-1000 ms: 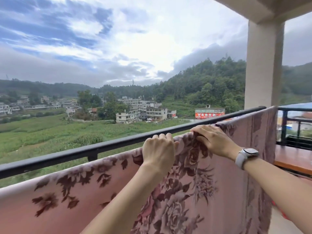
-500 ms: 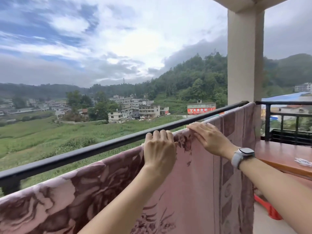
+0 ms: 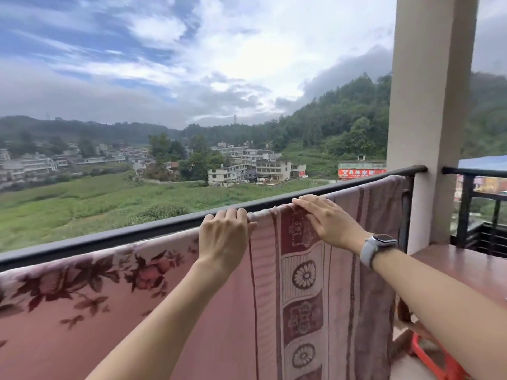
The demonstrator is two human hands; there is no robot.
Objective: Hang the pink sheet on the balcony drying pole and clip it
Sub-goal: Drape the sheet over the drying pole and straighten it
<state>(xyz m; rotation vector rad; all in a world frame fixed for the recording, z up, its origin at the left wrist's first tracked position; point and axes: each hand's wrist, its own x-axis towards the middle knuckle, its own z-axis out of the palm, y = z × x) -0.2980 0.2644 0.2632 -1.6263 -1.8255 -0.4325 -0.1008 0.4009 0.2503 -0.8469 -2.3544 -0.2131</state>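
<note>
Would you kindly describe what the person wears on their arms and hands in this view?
Both forearms are bare, with no sleeves in view. The left hand carries no ring, glove or band. The right hand is likewise bare, but its wrist bears a smartwatch with a dark rectangular face and a pale grey strap.

Slid leftward along the rail [image 3: 170, 229]: sheet [image 3: 225, 311], its dark floral print now left of the left hand [image 3: 223, 237], striped medallion border under the right hand [image 3: 327, 224]. Right fingers [image 3: 307, 202] flattened out from a curl. Pillar [image 3: 430, 105] closer in view.
</note>
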